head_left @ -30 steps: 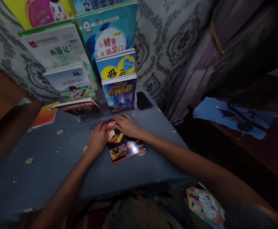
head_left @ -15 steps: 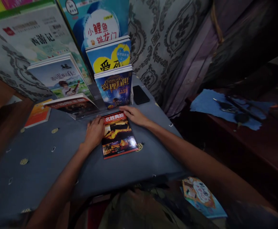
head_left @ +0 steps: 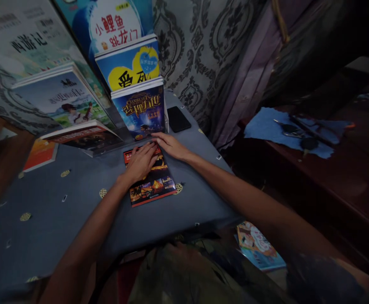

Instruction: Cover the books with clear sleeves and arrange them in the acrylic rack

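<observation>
A dark book with a red border and photo panels (head_left: 154,188) lies flat on the grey tablecloth. Across its upper cover rests my left hand (head_left: 141,162), fingers stretched out and holding nothing. My right hand (head_left: 170,146) is at the book's upper right corner, fingers extended and close to the left fingertips; its thumb side is hidden. Just beyond them a blue book with gold lettering (head_left: 141,110) stands upright. Behind it are a yellow-and-blue book (head_left: 133,67) and a tall blue book (head_left: 116,25).
At left stand a pale book (head_left: 64,99) and a tilted dark book (head_left: 86,137); an orange book (head_left: 41,155) lies flat. A black phone (head_left: 178,119) is right of the rack. Blue cloth (head_left: 263,128) lies on a reddish surface. Another book (head_left: 260,247) sits below the table edge.
My left hand has slid from the book's left edge onto its upper cover, toward my right hand. My right hand stays by the upper right corner. The view has shifted slightly.
</observation>
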Demonstrator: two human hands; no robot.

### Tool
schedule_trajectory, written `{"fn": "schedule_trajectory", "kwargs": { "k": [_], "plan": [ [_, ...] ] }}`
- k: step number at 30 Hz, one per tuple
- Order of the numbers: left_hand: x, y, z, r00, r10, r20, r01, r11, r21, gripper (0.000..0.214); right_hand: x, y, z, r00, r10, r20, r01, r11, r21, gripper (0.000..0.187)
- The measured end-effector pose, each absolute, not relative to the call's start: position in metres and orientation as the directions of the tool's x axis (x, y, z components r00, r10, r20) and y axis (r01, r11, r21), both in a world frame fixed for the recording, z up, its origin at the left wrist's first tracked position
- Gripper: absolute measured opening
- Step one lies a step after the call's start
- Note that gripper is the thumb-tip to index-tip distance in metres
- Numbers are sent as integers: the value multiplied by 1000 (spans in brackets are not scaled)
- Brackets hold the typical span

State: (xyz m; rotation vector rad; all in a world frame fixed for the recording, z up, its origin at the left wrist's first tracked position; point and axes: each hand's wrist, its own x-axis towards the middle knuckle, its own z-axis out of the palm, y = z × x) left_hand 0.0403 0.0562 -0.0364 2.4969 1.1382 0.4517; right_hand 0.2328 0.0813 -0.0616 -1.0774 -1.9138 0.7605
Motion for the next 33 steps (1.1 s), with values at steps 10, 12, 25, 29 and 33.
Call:
{"fn": "schedule_trajectory", "kwargs": {
  "k": [10, 12, 25, 29, 33],
  "plan": [
    [37, 33, -30, 721, 685, 103, 584, -680, 443, 38, 229, 79, -63, -333, 874, 355, 493, 482, -724, 41],
    [35, 22, -27, 743, 665, 79, 567, -687, 455, 38, 229, 78, -62, -334, 873, 355, 491, 482, -726, 40],
    [30, -36, -16, 860, 509, 42, 437, -776, 455, 35, 227, 76, -62, -344, 868, 358, 506, 492, -708, 39],
    [29, -38, -17, 889, 455, 60, 431, -873, 228, 36, 227, 76, -63, -347, 865, 364, 508, 499, -702, 38],
    [25, -46, -22, 898, 434, 71, 426, -899, 104, 39, 227, 75, -63, -349, 865, 360, 519, 498, -695, 37]
  ]
}}
